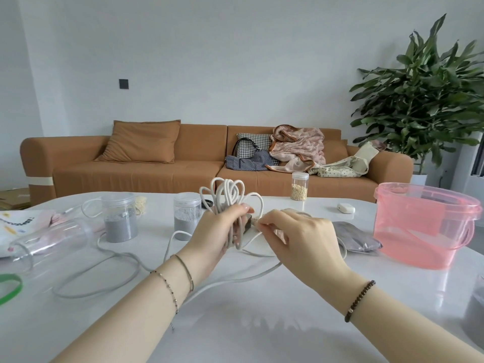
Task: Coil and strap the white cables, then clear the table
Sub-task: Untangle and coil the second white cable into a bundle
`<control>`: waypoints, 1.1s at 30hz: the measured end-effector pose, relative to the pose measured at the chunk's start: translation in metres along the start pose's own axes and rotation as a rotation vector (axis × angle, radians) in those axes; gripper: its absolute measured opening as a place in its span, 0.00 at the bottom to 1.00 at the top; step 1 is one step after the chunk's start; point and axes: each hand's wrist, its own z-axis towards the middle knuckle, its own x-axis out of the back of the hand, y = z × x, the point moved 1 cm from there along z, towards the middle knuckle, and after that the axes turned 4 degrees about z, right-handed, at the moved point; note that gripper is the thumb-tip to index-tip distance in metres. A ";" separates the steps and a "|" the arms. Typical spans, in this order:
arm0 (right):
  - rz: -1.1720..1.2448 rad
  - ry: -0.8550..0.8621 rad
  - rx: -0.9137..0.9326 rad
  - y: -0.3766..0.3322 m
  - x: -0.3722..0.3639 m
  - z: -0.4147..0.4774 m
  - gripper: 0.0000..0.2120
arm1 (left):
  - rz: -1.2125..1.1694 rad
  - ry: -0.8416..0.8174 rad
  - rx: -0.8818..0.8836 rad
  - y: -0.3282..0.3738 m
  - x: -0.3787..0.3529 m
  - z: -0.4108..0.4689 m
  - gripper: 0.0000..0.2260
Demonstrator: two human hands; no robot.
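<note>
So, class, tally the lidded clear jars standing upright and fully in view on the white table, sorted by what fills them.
Clear lidded plastic jars of grey powder: 2
Clear lidded plastic jar of beige grains: 1
Total: 3

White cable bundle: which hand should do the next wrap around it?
The right hand. The left hand grips the white cable bundle, holding its loops together, while the right fingers pinch a loose strand beside it, so they can probably wind it round.
</note>
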 end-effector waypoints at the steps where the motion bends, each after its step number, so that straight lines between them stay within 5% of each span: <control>1: -0.037 -0.047 -0.072 0.001 -0.002 0.000 0.02 | -0.017 -0.006 -0.008 0.002 0.001 0.000 0.07; 6: 0.114 -0.312 -0.495 0.008 -0.011 -0.003 0.05 | 0.042 -0.170 -0.050 0.005 -0.002 -0.007 0.09; 11: 0.593 -0.232 -0.784 0.009 -0.013 0.002 0.09 | 0.161 -0.315 -0.036 0.001 -0.007 -0.011 0.11; 17: 0.477 -0.063 -0.535 -0.002 -0.006 0.001 0.06 | 0.116 -0.312 0.007 -0.003 -0.007 -0.009 0.12; 22: 0.441 -0.109 -0.383 -0.008 -0.002 -0.001 0.06 | 0.098 -0.117 0.026 -0.006 -0.005 -0.002 0.21; 26: 0.345 -0.143 -0.384 -0.007 -0.005 -0.003 0.07 | 0.124 -0.129 0.019 -0.012 -0.002 -0.002 0.32; 33: 0.318 -0.188 -0.395 -0.009 -0.008 -0.002 0.07 | 0.203 -0.136 0.002 -0.016 0.003 0.003 0.31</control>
